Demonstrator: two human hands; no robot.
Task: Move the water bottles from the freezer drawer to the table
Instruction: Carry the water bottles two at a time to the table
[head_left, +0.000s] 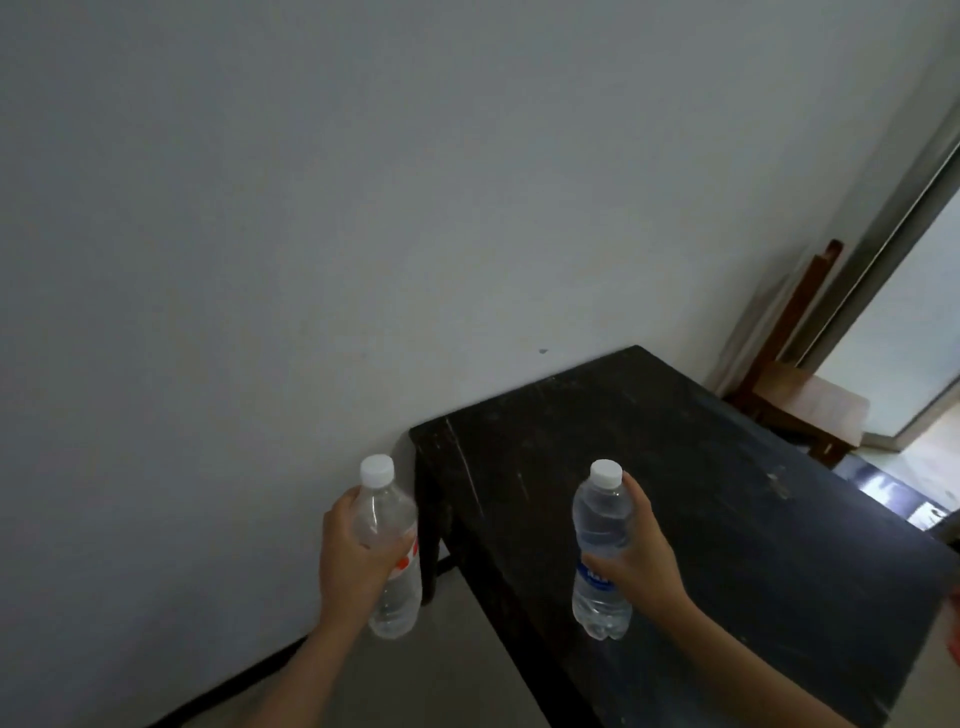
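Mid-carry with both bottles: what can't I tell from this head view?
- Freezer drawer: outside the head view; any bottles in it unknown.
- Label text on the red-label bottle and blue-label bottle: blurred, partly covered by the left hand and right hand.
- Table, right end: cut by the frame edge.
- Red thing at right edge: cropped, unidentifiable.

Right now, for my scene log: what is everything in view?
Red-labelled clear plastic bottle: one, white cap, upright, past the table's left end, above the floor.
Blue-labelled clear plastic bottle: one, white cap, upright, over the table.
Scuffed wooden table: one, black, against the wall.
Wooden chair: one, brown, beyond the table.
Wall: one, pale grey, behind.
Floor: beige, lower left.
Left hand: one, grips the red-labelled bottle.
Right hand: one, grips the blue-labelled bottle.
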